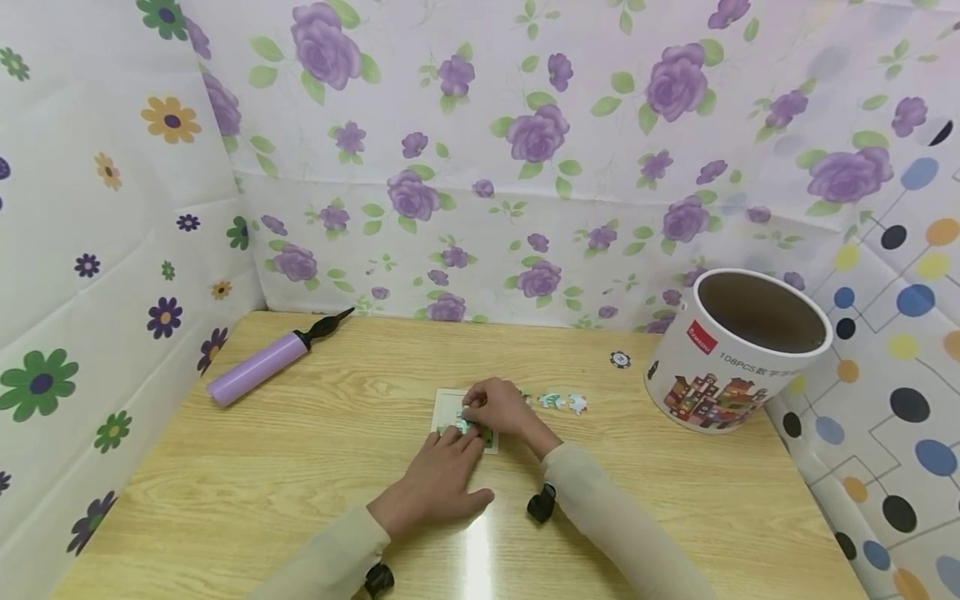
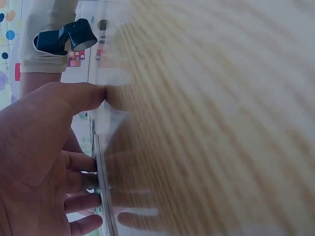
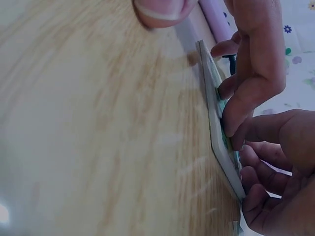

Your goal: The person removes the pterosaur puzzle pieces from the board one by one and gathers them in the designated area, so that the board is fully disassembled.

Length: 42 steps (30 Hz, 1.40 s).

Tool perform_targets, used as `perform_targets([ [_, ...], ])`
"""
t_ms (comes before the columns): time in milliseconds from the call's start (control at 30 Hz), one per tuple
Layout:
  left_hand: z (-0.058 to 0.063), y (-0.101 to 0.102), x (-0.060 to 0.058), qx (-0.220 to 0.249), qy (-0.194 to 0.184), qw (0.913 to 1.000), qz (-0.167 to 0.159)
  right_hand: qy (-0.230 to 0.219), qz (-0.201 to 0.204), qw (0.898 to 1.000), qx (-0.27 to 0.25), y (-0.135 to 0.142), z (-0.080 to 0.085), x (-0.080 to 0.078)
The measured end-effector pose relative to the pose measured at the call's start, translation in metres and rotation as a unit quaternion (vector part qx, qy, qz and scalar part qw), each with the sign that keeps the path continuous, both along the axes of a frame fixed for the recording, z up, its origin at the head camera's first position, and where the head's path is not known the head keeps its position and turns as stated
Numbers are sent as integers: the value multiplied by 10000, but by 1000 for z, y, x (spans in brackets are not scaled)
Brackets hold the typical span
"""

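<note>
A small white-rimmed puzzle board point(image 1: 447, 398) lies flat on the wooden table, with pale blue and green jigsaw pieces point(image 1: 462, 423) inside its frame. My left hand point(image 1: 438, 479) has its fingers stretched over the near edge of the board, fingertips on the pieces, thumb spread out to the side. From the right, my right hand point(image 1: 498, 406) reaches over the board with curled fingers and pinches a puzzle piece, mostly hidden by the fingertips. In the right wrist view, both hands' fingertips meet close together on the board point(image 3: 212, 123).
Loose puzzle pieces point(image 1: 552, 401) lie right of the board. Farther right are a small round black-and-white token point(image 1: 620, 359) and a large white bucket point(image 1: 686, 354) with printed blocks. A purple hand pump point(image 1: 258, 367) lies at the back left. Patterned cloth walls point(image 1: 480, 225) border the table.
</note>
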<state>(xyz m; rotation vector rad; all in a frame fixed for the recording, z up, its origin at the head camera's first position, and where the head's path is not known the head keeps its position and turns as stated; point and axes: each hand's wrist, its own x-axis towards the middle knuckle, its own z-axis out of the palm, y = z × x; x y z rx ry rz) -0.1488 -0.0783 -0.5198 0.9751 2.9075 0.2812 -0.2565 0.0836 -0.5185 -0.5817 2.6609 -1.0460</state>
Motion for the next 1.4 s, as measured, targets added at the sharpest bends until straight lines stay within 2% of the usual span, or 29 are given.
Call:
perform_targets([
  [267, 2, 1, 0, -150, -166, 9997, -28, 124, 8, 9996, -261, 4, 2, 0],
  [467, 2, 1, -1, -267, -112, 9995, -91, 174, -46, 9988, -461, 14, 11, 2],
  [600, 0, 0, -1, -283, -92, 9995, -113, 236, -122, 9979, -597, 30, 16, 2],
  [833, 1, -4, 0, -26, -176, 9997, -136, 254, -320, 9969, -669, 64, 21, 5],
  [1400, -1, -5, 3, 7, -150, 9997, -182, 241, -835, 9947, -557, 126, 14, 19],
])
